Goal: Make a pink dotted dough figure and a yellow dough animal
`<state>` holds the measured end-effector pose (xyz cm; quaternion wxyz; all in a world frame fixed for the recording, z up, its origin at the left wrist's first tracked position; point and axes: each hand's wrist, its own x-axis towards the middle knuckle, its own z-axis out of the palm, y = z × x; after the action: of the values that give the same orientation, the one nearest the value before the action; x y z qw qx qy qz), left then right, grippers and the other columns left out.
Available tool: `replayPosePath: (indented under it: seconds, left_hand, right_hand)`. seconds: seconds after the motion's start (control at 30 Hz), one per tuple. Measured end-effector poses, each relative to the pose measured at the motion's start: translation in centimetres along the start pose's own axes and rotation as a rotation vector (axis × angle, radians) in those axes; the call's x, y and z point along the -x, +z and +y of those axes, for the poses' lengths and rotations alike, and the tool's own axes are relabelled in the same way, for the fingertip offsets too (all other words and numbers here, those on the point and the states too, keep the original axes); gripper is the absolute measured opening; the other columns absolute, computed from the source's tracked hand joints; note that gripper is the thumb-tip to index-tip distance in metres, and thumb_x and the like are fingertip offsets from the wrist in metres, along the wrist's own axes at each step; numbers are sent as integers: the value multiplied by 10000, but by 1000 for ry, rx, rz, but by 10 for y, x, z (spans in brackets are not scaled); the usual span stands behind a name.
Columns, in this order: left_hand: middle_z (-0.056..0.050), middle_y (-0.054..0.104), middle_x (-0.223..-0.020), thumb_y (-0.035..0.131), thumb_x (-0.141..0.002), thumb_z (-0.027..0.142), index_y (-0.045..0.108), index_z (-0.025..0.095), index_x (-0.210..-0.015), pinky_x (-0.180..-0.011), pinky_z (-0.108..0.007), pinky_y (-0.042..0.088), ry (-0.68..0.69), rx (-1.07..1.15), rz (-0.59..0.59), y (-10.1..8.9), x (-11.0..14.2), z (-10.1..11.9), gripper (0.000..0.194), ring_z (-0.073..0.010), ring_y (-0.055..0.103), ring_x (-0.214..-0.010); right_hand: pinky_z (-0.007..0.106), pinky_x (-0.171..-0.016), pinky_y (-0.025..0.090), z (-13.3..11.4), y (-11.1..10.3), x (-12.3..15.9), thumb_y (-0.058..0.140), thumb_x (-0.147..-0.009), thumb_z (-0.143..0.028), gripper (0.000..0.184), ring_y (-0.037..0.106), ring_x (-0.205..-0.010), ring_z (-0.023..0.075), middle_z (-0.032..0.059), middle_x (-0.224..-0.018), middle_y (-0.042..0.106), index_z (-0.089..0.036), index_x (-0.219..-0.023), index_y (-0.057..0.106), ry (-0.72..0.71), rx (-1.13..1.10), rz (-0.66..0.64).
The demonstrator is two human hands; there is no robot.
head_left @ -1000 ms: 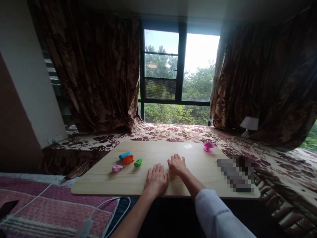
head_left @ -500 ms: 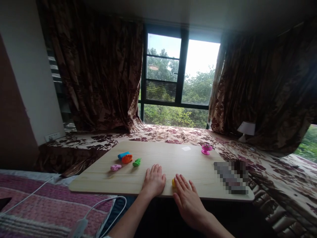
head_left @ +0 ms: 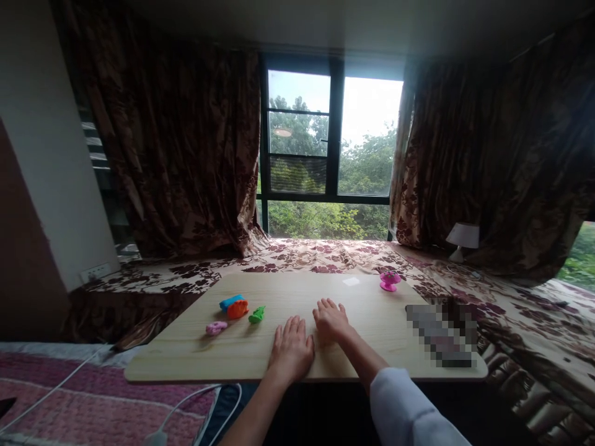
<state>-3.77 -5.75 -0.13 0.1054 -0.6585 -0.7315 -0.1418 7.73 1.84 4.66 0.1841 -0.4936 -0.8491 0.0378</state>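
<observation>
My left hand (head_left: 292,350) lies flat on the light wooden board (head_left: 176,356), fingers stretched forward, holding nothing visible. Just to its right, my right hand (head_left: 331,321) is palm down with its fingers extended; what lies under the palm is hidden. Left of my hands are a small green figure (head_left: 256,314), an orange lump (head_left: 237,307) touching a blue piece (head_left: 229,302), and a small pink piece (head_left: 216,328). At the far right of the board stands a magenta piece (head_left: 390,281) with a wide top and a flared foot.
A pixelated dark object (head_left: 439,337) lies on the board's right side. A small white patch (head_left: 351,281) is near the far edge. Beyond are a flowered cloth ledge (head_left: 302,251), a white lamp (head_left: 463,236) and dark curtains (head_left: 186,161). A white cable (head_left: 199,391) hangs at the left.
My right hand has slid forward across the board, closer to my left hand's fingertips. The yellow piece that showed beside it is out of sight. My left hand has stayed about where it was.
</observation>
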Motion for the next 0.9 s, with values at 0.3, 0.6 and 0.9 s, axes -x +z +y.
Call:
replayPosePath:
  seconds: [0.3, 0.6, 0.9]
  left_hand:
    - [-122, 433, -1377, 401, -889, 371, 442, 151, -1274, -1058, -491, 200, 8, 42, 67, -1, 2, 2, 445, -249, 340, -1287]
    - [-129, 414, -1398, 331, -899, 370, 434, 149, -1293, -1070, -459, 186, 7, 13, 31, 2, -1, 2, 463, -236, 316, -1304]
    - [-119, 390, -1420, 249, -889, 380, 403, 126, -1325, -1080, -438, 157, 10, 21, 27, 3, 1, -1, 527, -226, 282, -1324]
  right_hand:
    - [394, -1117, 77, 13, -16, 139, 210, -952, -407, 519, 93, -1382, 179, -24, -1499, 140, -236, -1440, 169, -131, 5, -98]
    - [509, -1054, 213, 3, -5, 45, 364, -941, -402, 447, 310, -1300, 261, 111, -1400, 388, -170, -1321, 408, -33, -13, -52]
    - [465, -976, 369, 8, 0, 6, 459, -920, -327, 372, 448, -1192, 248, 97, -1325, 460, -178, -1260, 468, -85, -27, -46]
